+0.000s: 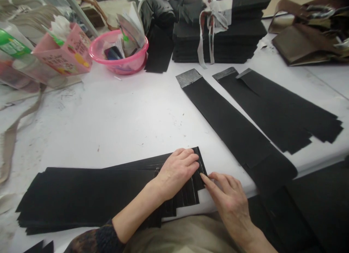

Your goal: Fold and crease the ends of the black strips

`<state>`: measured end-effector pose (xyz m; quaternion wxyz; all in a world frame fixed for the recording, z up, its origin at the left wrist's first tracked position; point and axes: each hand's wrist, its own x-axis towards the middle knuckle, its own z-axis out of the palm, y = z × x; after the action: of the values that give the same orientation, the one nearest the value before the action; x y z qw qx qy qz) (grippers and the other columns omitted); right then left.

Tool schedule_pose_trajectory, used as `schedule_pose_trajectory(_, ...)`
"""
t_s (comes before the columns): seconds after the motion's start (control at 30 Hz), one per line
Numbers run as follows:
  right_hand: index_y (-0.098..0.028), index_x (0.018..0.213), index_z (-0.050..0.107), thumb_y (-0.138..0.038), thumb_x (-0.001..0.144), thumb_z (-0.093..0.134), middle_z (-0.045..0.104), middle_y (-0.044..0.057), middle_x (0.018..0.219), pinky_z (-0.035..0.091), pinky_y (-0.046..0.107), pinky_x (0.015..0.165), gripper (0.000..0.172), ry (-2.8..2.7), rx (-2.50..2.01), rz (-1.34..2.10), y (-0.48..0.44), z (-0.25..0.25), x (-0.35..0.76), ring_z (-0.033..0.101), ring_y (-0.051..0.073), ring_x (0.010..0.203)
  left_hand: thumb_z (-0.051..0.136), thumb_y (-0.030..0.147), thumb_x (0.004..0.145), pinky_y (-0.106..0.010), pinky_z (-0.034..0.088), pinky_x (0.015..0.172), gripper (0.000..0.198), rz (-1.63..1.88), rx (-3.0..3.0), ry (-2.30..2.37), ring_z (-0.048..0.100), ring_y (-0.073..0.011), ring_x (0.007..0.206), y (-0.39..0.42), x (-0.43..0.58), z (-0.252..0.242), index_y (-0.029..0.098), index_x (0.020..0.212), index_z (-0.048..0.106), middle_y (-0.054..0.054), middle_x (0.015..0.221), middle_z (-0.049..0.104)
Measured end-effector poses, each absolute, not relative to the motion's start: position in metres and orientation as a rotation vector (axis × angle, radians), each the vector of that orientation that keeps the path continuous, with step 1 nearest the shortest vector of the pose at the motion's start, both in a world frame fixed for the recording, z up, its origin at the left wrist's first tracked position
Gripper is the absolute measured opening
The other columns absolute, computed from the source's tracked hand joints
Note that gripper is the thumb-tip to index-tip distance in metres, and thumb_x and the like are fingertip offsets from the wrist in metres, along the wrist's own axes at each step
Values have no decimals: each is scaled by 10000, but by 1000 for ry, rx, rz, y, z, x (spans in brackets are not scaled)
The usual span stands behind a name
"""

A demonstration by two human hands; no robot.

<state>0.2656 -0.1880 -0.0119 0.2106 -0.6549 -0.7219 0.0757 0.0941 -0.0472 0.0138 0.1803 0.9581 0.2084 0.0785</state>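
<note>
Head view: left hand (178,169) pressing flat on black strips (194,189), right hand (229,198) touching their edge, grip unclear; frame-right loose strips (226,127) seemingly waiting

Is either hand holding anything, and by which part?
The left hand lies on the fanned black strips near one end. The right hand has fingertips at that end's edge; pinching or only pressing cannot be told.

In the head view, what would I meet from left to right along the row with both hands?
Pile of black strips, left hand, right hand, near end of a long black strip.
</note>
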Motion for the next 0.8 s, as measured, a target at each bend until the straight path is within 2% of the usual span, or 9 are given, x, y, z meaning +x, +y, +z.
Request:
schedule_pose_trajectory(0.1, -264, 1288, 607, -216, 1010, 417, 637, 70, 1082, 413, 389, 860, 340, -2047, -1817, 187, -189, -11, 266, 544, 226, 967, 493, 196, 983, -365, 384, 1050, 157, 235, 2775, 462, 512, -207, 1153, -52, 91, 11, 137, 1079, 603, -50, 1123, 623)
schedule_pose_trajectory(0.23, -237, 1291, 608, -238, 1016, 374, 639, 86, 1104, 417, 402, 868, 361, -2108, -1802, 171, -190, -9, 268, 544, 240, 988, 454, 198, 1001, -378, 363, 1071, 203, 178, 2811, 475, 510, -204, 1177, -54, 87, 10, 148, 1157, 575, -46, 1172, 616)
schedule_pose_trajectory(0.37, -202, 1264, 628, -204, 1016, 375, 634, 102, 1111, 427, 413, 895, 355, -2137, -1776, 147, -188, -7, 267, 542, 250, 1016, 427, 188, 1011, -387, 344, 1088, 207, 167, 2802, 519, 507, -195, 1191, -55, 86, 9, 170, 1156, 574, -27, 1189, 610)
schedule_pose_trajectory(0.6, -169, 1238, 646, -143, 1018, 348, 620, 114, 1125, 400, 439, 1028, 370, -2168, -1726, 127, -196, -3, 263, 551, 235, 1083, 398, 175, 1017, -399, 330, 1104, 216, 168, 2794, 555, 492, -194, 1214, -57, 86, 6, 171, 1142, 574, -28, 1197, 602)
schedule_pose_trajectory(0.8, -188, 1299, 598, -88, 1007, 347, 582, 136, 1242, 397, 459, 1064, 398, -2219, -1759, 111, -212, -5, 265, 522, 247, 1197, 389, 184, 1021, -402, 327, 1105, 217, 128, 2781, 570, 478, -194, 1234, -58, 87, 8, 176, 1145, 567, -26, 1226, 590)
